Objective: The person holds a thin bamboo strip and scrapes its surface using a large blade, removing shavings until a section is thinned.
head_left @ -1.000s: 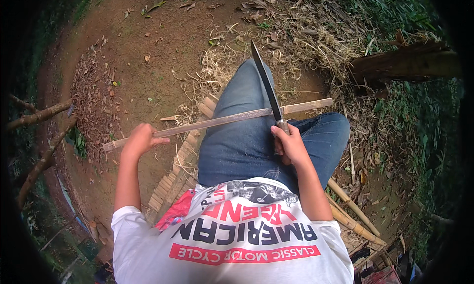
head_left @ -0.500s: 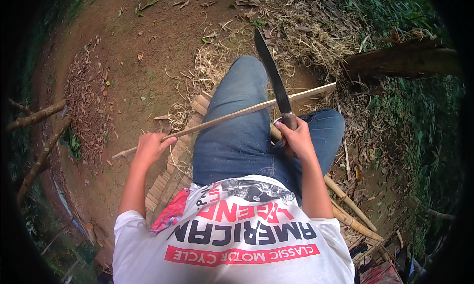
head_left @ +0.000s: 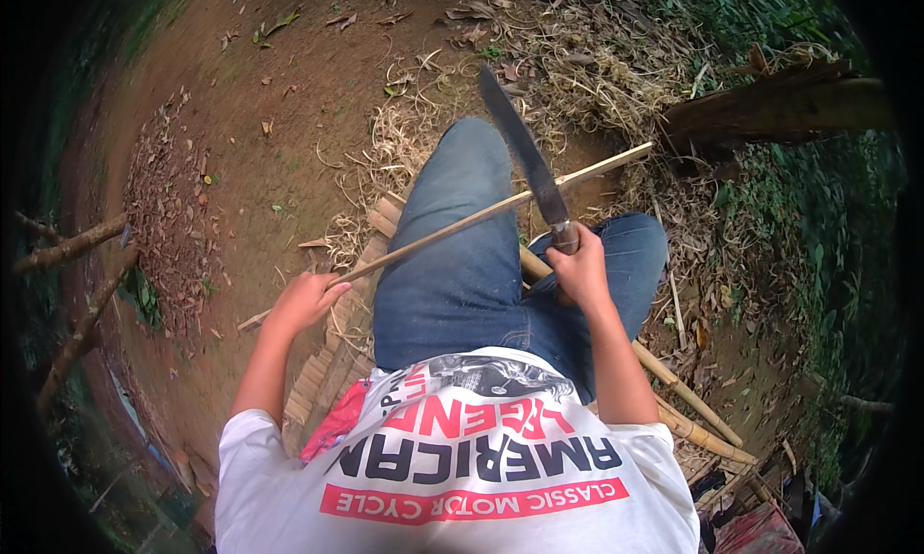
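Note:
My left hand [head_left: 305,302] is closed around a long, thin bamboo strip [head_left: 438,234], near the strip's lower left end. The strip slants up to the right over my jeans, and its far end reaches past my right knee. In my right hand [head_left: 580,265] is the handle of a machete [head_left: 526,150]. Its dark blade points up and slightly left, crossing over the strip near the handle. Whether the edge touches the strip I cannot tell.
Curly shavings [head_left: 404,130] litter the soil beyond my knees. Bamboo slats [head_left: 322,376] lie beneath me, with bamboo poles [head_left: 688,400] at the right. A thick log [head_left: 780,111] juts in from the upper right. Branches [head_left: 72,246] stand at the far left.
The machete has tilted further left, its tip now a little lower. My left hand and the strip's near end have shifted slightly to the right and down; the far end sits a little higher.

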Demonstrator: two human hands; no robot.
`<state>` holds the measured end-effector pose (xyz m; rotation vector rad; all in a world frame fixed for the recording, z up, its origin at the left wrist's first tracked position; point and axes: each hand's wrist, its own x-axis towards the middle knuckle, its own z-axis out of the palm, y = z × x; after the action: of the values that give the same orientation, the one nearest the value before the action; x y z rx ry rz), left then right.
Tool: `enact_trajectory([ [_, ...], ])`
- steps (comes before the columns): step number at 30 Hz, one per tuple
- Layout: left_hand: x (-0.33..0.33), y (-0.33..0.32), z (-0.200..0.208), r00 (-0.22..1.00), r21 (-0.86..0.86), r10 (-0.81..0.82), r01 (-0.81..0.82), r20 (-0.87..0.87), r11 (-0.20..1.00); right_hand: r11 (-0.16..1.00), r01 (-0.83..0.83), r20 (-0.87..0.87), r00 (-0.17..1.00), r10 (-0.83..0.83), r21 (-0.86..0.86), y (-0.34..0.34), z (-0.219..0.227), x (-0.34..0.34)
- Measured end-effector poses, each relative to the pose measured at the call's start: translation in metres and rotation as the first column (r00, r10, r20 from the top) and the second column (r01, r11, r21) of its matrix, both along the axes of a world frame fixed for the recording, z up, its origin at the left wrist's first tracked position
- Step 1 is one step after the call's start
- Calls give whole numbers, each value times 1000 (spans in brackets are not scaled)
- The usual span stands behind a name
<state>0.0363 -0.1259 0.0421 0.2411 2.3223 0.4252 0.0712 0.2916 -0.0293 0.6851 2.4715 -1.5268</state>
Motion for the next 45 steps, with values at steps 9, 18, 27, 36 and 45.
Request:
enact_trajectory([
  [9,6,19,-11,996,63,70,-73,52,995,994,105,76,991,-106,6,20,-4,-10],
  [18,4,33,-20,997,112,71,-74,37,991,993,90,64,994,-86,-69,45,4,-18],
  [27,10,35,-42,993,227,95,-109,73,968,945,186,49,983,-179,-270,34,12,-22],
  [36,-2,47,-33,703,328,428,-670,568,666,910,238,102,971,-216,-338,-19,19,24],
  [45,-73,76,-11,807,668,200,-577,556,471,828,378,90,922,-376,-415,5,14,39],
])
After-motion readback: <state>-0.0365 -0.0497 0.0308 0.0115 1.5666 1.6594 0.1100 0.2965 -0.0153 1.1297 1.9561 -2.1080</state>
